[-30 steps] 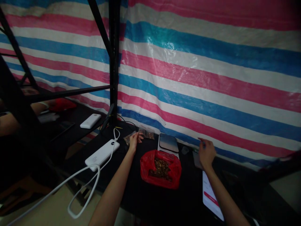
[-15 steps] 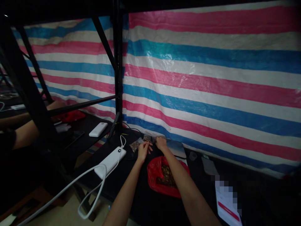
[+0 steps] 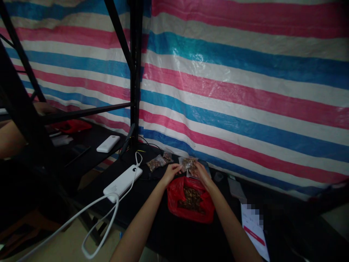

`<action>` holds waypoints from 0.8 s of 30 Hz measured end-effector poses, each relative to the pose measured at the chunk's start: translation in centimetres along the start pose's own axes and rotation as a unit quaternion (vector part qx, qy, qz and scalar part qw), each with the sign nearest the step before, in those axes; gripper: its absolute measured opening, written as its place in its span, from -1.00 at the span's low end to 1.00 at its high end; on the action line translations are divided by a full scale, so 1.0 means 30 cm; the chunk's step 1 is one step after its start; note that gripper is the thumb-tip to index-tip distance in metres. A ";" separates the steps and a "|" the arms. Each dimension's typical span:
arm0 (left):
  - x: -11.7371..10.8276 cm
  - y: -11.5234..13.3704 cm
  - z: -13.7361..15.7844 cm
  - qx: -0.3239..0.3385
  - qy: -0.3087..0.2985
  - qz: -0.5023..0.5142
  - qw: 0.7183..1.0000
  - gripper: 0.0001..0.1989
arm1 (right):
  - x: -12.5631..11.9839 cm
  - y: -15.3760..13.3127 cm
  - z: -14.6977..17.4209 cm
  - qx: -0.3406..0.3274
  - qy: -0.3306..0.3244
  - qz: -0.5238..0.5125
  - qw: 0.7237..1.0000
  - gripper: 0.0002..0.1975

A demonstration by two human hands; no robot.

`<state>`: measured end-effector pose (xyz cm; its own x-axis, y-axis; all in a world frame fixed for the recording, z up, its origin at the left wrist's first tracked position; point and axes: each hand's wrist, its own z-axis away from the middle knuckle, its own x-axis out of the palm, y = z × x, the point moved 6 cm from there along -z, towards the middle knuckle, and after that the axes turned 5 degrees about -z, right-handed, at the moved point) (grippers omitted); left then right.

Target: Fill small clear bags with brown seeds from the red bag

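A small clear plastic bag of brown bits (image 3: 187,163) is held up between my two hands at the back of the black table. My left hand (image 3: 172,173) pinches its left edge, fingertips pressed together. My right hand (image 3: 202,174) grips its right side, fingers partly hidden behind the wrist. Just in front sits an open red plastic bag (image 3: 174,210) with a heap of brown, dried-looking pieces (image 3: 192,198) inside. To the left lie two more filled clear bags, a nearer one (image 3: 156,163) and a smaller one (image 3: 167,157).
A white power bank (image 3: 122,182) with a looping white cable (image 3: 114,218) lies left. A phone (image 3: 253,233) with a lit screen and a grey flat device (image 3: 236,187) are right. A black metal post (image 3: 135,72) stands by the striped sheet. Another person's arm (image 3: 11,140) shows far left.
Both hands have come together around one clear bag, the right hand drawing back from the sheet. The two other bags at left are now uncovered. The camera view has tilted downward.
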<state>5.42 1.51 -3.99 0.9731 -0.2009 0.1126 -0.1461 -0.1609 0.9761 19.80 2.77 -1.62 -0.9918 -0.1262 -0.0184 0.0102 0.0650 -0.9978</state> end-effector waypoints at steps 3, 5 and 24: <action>0.012 0.045 0.027 0.024 -0.028 -0.025 0.999 -0.67 | -0.037 0.048 0.029 0.025 0.031 -0.031 0.999 -0.66; 0.026 0.063 0.044 0.025 -0.054 -0.025 0.998 -0.68 | -0.056 0.051 0.048 0.005 0.057 -0.013 0.998 -0.65; 0.158 0.204 0.156 0.229 -0.047 -0.501 0.833 -0.80 | 0.031 -0.065 0.276 -0.121 0.098 0.103 0.982 -0.84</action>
<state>8.29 -4.94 1.66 0.6317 0.1853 -0.7527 0.6583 -0.6410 0.3947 19.90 -5.67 -0.22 -0.9774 0.1059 -0.1830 0.2071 0.3054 -0.9294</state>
